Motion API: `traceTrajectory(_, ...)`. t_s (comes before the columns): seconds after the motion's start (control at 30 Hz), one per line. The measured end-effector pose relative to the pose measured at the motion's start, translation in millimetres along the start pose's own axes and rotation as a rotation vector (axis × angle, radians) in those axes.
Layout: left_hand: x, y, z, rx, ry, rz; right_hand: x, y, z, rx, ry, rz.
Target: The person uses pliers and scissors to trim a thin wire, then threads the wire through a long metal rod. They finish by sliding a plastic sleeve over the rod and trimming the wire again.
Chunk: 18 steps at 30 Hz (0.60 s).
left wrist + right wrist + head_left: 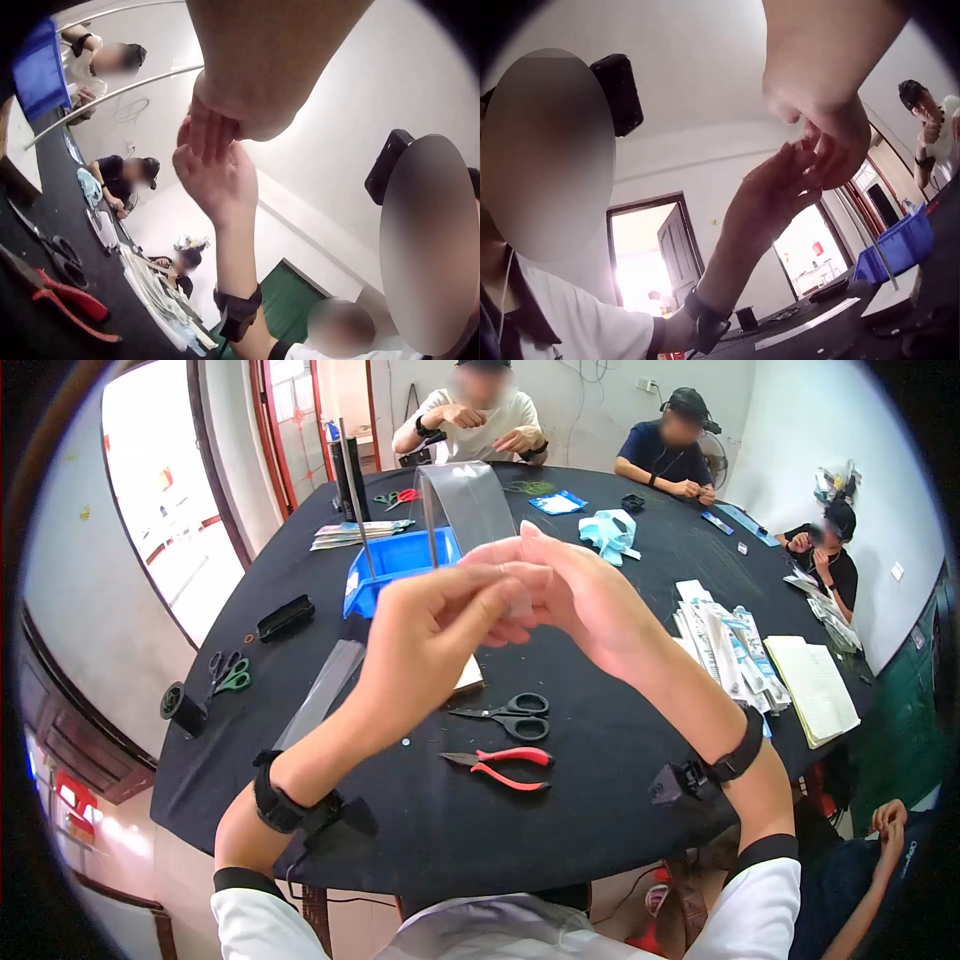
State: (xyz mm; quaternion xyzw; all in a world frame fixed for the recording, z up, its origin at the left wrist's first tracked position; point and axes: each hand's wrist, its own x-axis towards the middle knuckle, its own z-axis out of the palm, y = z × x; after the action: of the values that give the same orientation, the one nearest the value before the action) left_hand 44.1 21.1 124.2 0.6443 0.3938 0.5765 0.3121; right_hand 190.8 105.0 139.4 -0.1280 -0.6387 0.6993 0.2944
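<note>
Both hands are raised together over the middle of the table, fingers overlapping. In the head view my left hand (425,620) has bent fingers, its thumb lying near the right fingertips. My right hand (590,595) comes in from the other side, its fingers partly behind the left ones. I cannot tell what, if anything, is between the fingertips. In the left wrist view the right palm (225,184) faces the camera. Below the hands lie black-handled scissors (520,712) and red-handled pliers (510,762). Thin metal rods (430,525) rise behind the hands; one stands on a white block (892,296).
A blue bin (400,555) and a curved clear sheet (470,500) stand beyond the hands. Green-handled scissors (232,675), a black spool (180,710) and a clear strip (325,690) lie left. Plastic packets (715,635) and an open notebook (812,685) lie right. Several people sit around.
</note>
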Motion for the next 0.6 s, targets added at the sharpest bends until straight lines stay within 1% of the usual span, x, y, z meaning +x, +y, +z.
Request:
traceTrajectory(0.03, 4.4, -0.3, -6.0, 0.002, 0.023, 0.019, 11.1, 10.5, -3.6, 0.032, 0.063, -0.04)
traceTrajectory(0.07, 8.6, 2.6, -12.7, 0.03, 0.049, 0.028, 23.8, 25.7, -7.3, -0.218, 0.105, -0.183)
traceTrajectory(0.13, 16.6, 13.4, -25.0, -0.034, 0.011, 0.035, 48.6, 55.5, -12.4, -0.717, 0.192, -0.471)
traceTrajectory(0.17, 19.7, 16.7, -30.2, 0.006, -0.006, 0.082, 58.1, 65.6, -15.3, -0.592, 0.178, -0.256)
traceTrajectory(0.2, 24.6, 19.7, -36.6, 0.082, -0.004, 0.112, 60.8, 65.7, -7.4, -0.672, 0.217, -0.277)
traceTrajectory(0.27, 29.5, 33.0, -41.6, 0.09, 0.007, 0.159, 63.4, 66.2, 8.4, -0.833, 0.298, -0.313)
traceTrajectory(0.3, 31.6, 38.9, -45.1, 0.112, 0.001, 0.204, 78.2, 76.2, 0.7, -0.888, 0.302, -0.349)
traceTrajectory(0.4, 31.6, 59.9, -55.3, 0.172, 0.006, 0.336, 89.1, 76.5, -1.7, -0.77, 0.296, -0.351)
traceTrajectory(0.43, 27.4, 71.3, -59.5, 0.199, 0.002, 0.371, 90.5, 75.0, -1.3, -0.812, 0.298, -0.375)
traceTrajectory(0.47, 22.3, 79.8, -65.8, 0.225, -0.001, 0.404, 89.6, 73.0, -2.2, -0.842, 0.307, -0.34)
traceTrajectory(0.5, 17.2, 83.0, -80.1, 0.283, 0.026, 0.402, 89.3, 71.7, -1.8, -0.833, 0.299, -0.331)
traceTrajectory(0.53, 9.3, 85.9, -81.3, 0.209, 0.189, 0.402, 88.6, 70.7, -0.8, -0.822, 0.294, -0.322)
traceTrajectory(0.6, -4.6, 91.7, -100.1, 0.208, 0.016, 0.382, 85.9, 67.7, 1.3, -0.825, 0.282, -0.302)
